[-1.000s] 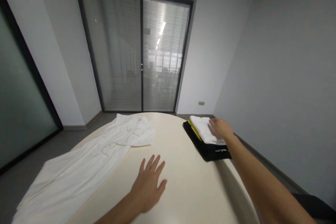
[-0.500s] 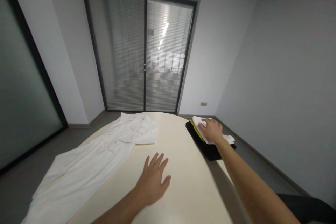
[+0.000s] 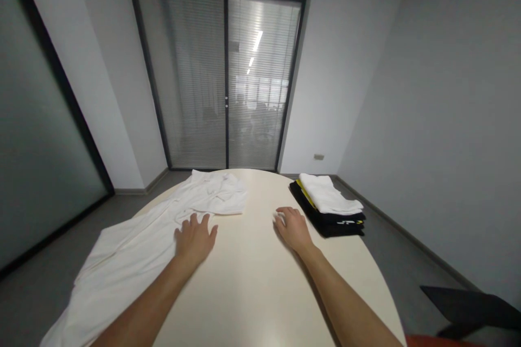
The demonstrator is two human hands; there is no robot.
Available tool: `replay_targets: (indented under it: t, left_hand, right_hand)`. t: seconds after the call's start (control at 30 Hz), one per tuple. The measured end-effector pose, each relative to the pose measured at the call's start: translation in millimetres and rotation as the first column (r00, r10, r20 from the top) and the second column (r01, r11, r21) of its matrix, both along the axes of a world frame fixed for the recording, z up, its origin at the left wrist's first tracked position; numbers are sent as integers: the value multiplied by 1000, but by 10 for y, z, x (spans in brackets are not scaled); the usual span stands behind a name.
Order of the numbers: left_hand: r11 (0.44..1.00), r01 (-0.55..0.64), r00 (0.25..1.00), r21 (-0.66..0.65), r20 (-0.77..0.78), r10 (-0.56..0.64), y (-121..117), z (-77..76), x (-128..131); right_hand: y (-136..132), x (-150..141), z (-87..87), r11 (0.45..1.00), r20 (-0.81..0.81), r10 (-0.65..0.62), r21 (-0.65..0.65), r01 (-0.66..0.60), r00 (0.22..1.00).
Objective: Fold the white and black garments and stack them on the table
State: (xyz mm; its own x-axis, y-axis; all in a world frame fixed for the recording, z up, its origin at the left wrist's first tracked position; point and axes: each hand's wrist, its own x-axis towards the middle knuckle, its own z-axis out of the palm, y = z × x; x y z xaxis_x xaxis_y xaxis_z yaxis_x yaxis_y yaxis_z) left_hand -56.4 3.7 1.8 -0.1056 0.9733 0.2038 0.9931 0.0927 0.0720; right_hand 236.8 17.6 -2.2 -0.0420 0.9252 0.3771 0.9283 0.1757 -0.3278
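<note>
We see a plain white garment (image 3: 163,227) spread on our cream desk (image 3: 260,282). The folded stack (image 3: 329,209) shows a white piece on top, a yellow edge beneath it, then black cloth with small white marks. Grey walls (image 3: 427,92) and grey floor (image 3: 36,282) surround black-framed doors (image 3: 226,76) with pale slatted blinds.

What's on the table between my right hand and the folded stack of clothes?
Nothing: in the head view only bare tabletop separates the right hand from the folded stack of clothes.
</note>
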Motion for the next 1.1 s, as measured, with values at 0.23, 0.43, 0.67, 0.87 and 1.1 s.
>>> replay_targets:
  t: [0.23, 0.43, 0.67, 0.87, 1.1]
  left_hand:
    - [942, 334, 932, -32, 163, -325, -62, 12, 140]
    - [848, 521, 834, -95, 268, -482, -273, 21, 465]
    - [962, 174, 984, -209, -5, -179, -326, 118, 366]
    - [830, 492, 861, -264, 288, -419, -613, 357, 474]
    - [570, 812, 510, -126, 628, -588, -483, 452, 336]
  right_hand:
    - [-12, 19, 2, 998, -18, 46, -52, -47, 999]
    - [-129, -187, -15, 946, 3, 316, -77, -315, 949]
    - [-187, -285, -73, 933, 38, 310, -204, -296, 950]
    - [-5, -263, -81, 953, 8, 149, -269, -141, 989]
    - [45, -287, -89, 990, 44, -21, -142, 27, 999]
